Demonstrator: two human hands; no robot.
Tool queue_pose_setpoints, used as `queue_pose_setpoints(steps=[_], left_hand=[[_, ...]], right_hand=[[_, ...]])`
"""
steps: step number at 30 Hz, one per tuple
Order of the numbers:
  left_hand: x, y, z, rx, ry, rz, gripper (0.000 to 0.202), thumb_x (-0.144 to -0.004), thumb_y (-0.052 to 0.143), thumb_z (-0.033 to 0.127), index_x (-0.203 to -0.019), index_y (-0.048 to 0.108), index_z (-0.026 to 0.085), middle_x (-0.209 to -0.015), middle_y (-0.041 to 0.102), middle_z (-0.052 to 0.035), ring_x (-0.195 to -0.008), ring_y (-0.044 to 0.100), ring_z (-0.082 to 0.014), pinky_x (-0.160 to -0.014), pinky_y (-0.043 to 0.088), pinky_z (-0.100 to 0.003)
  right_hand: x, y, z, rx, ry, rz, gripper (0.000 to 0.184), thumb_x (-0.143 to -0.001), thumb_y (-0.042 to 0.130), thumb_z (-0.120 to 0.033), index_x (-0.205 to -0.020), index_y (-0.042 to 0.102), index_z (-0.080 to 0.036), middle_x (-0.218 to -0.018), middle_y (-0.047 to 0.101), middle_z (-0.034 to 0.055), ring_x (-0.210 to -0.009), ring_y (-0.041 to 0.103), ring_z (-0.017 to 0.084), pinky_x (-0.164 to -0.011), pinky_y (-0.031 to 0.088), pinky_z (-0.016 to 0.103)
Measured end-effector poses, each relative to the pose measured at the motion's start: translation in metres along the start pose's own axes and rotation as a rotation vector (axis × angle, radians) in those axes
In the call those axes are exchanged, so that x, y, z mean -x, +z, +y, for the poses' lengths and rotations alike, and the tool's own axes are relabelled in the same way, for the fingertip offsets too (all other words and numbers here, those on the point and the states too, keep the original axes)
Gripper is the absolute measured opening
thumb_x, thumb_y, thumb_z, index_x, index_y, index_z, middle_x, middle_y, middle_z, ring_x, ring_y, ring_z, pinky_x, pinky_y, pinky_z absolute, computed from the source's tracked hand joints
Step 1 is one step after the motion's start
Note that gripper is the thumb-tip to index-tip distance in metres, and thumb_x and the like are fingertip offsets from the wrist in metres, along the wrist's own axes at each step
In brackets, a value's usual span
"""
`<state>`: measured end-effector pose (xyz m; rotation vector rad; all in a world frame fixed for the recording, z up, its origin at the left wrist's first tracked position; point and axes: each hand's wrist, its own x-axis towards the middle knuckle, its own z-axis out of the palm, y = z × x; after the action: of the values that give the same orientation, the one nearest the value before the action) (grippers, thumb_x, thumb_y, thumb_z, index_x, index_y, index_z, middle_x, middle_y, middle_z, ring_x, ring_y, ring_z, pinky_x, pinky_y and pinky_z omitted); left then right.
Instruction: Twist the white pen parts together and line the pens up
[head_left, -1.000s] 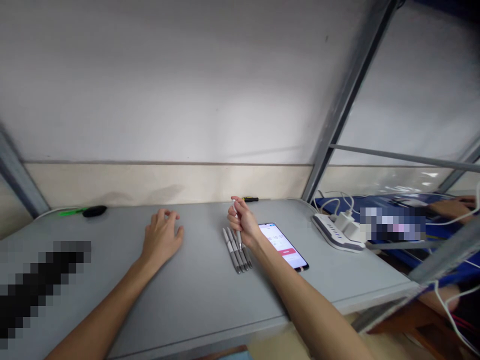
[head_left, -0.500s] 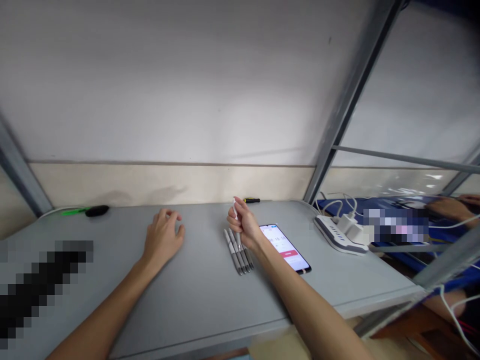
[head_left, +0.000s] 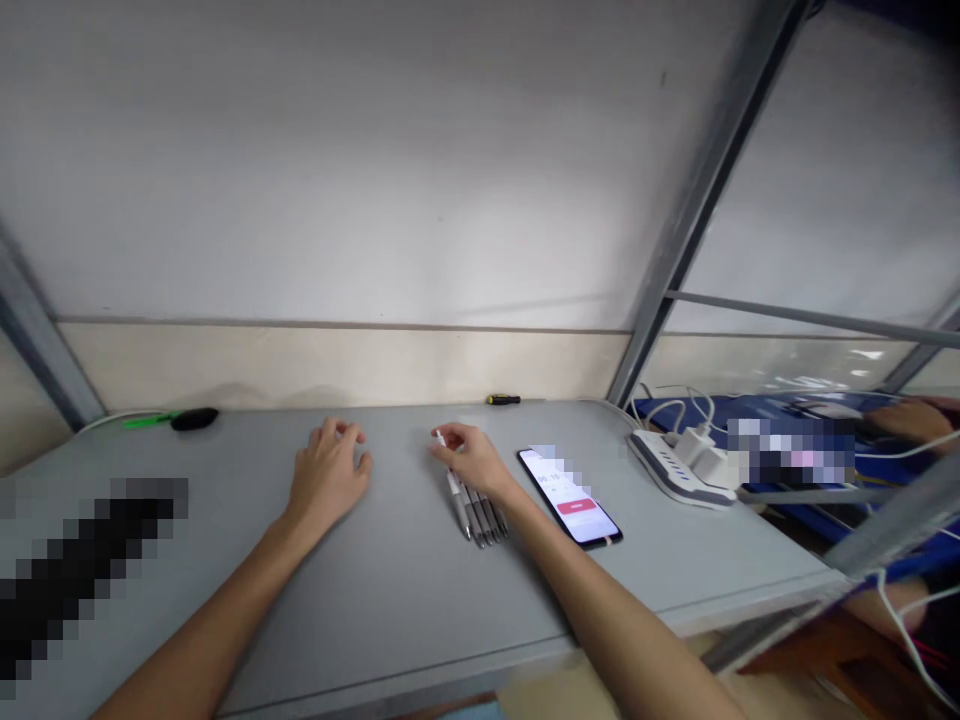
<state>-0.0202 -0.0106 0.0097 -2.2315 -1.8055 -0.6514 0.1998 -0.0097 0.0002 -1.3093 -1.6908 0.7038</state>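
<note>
My right hand [head_left: 466, 455] pinches the top end of a white-and-grey pen [head_left: 458, 503], whose tip points toward the desk's front edge. Right beside that pen, several similar pens [head_left: 489, 518] lie in a row on the grey desk [head_left: 390, 600], their upper ends partly hidden under my hand. To the left, my left hand [head_left: 330, 462] rests palm down on the desk with fingers loosely bent and apart, holding nothing.
A lit phone [head_left: 574, 500] lies right of the pens. Behind is a small black-and-yellow screwdriver [head_left: 503, 400]. A power strip [head_left: 679, 470] with plugs sits at the right, and a black-and-green object [head_left: 193, 420] at the back left. Another person's hand [head_left: 904, 420] shows far right.
My right hand has moved left and turned, bringing the pen from a raised position down to the left side of the row. My left hand has stayed put.
</note>
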Motion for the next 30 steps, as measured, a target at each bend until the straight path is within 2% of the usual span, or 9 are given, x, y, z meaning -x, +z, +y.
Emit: queue_pose_setpoints(steps=[2, 4, 7, 11, 15, 18, 21, 24, 30], left_hand=[[0.001, 0.001, 0.000, -0.032, -0.008, -0.056, 0.024, -0.084, 0.043, 0.030, -0.100, 0.056, 0.020, -0.111, 0.051, -0.0122, -0.101, 0.049, -0.0283, -0.073, 0.043, -0.039], [0.001, 0.002, -0.001, -0.069, -0.021, -0.105, 0.025, -0.083, 0.043, 0.031, -0.100, 0.057, 0.020, -0.112, 0.052, -0.0132, -0.103, 0.048, -0.0304, -0.076, 0.042, -0.042], [0.002, 0.004, -0.003, -0.116, -0.030, -0.134, 0.026, -0.083, 0.042, 0.031, -0.099, 0.058, 0.019, -0.108, 0.055, -0.0144, -0.102, 0.048, -0.0318, -0.076, 0.042, -0.045], [0.004, 0.007, -0.007, -0.156, -0.010, -0.141, 0.025, -0.084, 0.038, 0.029, -0.096, 0.058, 0.019, -0.102, 0.059, -0.0147, -0.103, 0.048, -0.0333, -0.076, 0.042, -0.045], [0.005, 0.008, -0.006, -0.156, 0.015, -0.161, 0.025, -0.085, 0.038, 0.028, -0.096, 0.058, 0.018, -0.100, 0.063, -0.0141, -0.102, 0.050, -0.0331, -0.076, 0.041, -0.045], [0.005, 0.007, -0.005, -0.140, 0.024, -0.180, 0.025, -0.085, 0.039, 0.026, -0.099, 0.057, 0.018, -0.101, 0.063, -0.0136, -0.100, 0.052, -0.0327, -0.076, 0.041, -0.045], [0.005, 0.006, -0.003, -0.101, 0.049, -0.212, 0.024, -0.084, 0.040, 0.023, -0.102, 0.055, 0.018, -0.101, 0.062, -0.0122, -0.096, 0.056, -0.0290, -0.075, 0.042, -0.040], [0.006, 0.008, -0.002, -0.042, 0.091, -0.245, 0.024, -0.082, 0.039, 0.016, -0.101, 0.053, 0.019, -0.100, 0.060, -0.0108, -0.088, 0.058, -0.0232, -0.072, 0.042, -0.033], [0.008, 0.011, 0.002, 0.157, 0.180, -0.282, 0.031, -0.073, 0.044, 0.005, -0.099, 0.051, 0.021, -0.092, 0.061, -0.0060, -0.087, 0.058, -0.0198, -0.077, 0.041, -0.030]], right_hand=[[0.001, 0.002, 0.002, 0.270, -0.037, 0.046, 0.030, -0.077, 0.065, -0.036, -0.099, 0.068, -0.016, -0.089, 0.061, 0.0061, -0.089, 0.050, 0.020, -0.079, 0.034, 0.033], [0.004, 0.004, 0.002, 0.471, -0.028, 0.034, 0.032, -0.076, 0.066, -0.041, -0.098, 0.069, -0.018, -0.099, 0.060, 0.0092, -0.102, 0.045, 0.026, -0.086, 0.029, 0.038], [0.008, 0.007, 0.003, 0.613, 0.002, -0.036, 0.035, -0.075, 0.067, -0.044, -0.102, 0.069, -0.020, -0.109, 0.056, 0.0116, -0.108, 0.041, 0.029, -0.088, 0.025, 0.041], [0.009, 0.007, 0.004, 0.641, 0.003, -0.092, 0.045, -0.075, 0.068, -0.039, -0.117, 0.061, -0.025, -0.113, 0.053, 0.0110, -0.108, 0.040, 0.029, -0.088, 0.024, 0.041], [0.009, 0.006, 0.003, 0.654, 0.007, -0.127, 0.035, -0.078, 0.064, -0.037, -0.110, 0.064, -0.023, -0.111, 0.054, 0.0115, -0.107, 0.042, 0.029, -0.088, 0.024, 0.041], [0.009, 0.005, 0.002, 0.653, -0.007, -0.152, 0.029, -0.080, 0.061, -0.028, -0.108, 0.065, -0.023, -0.110, 0.055, 0.0107, -0.105, 0.044, 0.027, -0.087, 0.025, 0.040], [0.010, 0.004, 0.001, 0.641, -0.021, -0.169, 0.028, -0.080, 0.060, -0.024, -0.107, 0.065, -0.024, -0.109, 0.055, 0.0100, -0.104, 0.045, 0.026, -0.086, 0.025, 0.039], [0.011, 0.004, 0.002, 0.624, -0.035, -0.159, 0.028, -0.080, 0.060, -0.023, -0.108, 0.065, -0.024, -0.108, 0.055, 0.0101, -0.103, 0.046, 0.026, -0.086, 0.025, 0.038], [0.013, 0.007, 0.001, 0.575, -0.117, -0.127, 0.030, -0.079, 0.064, -0.028, -0.109, 0.064, -0.025, -0.108, 0.055, 0.0091, -0.104, 0.046, 0.026, -0.087, 0.026, 0.039]])
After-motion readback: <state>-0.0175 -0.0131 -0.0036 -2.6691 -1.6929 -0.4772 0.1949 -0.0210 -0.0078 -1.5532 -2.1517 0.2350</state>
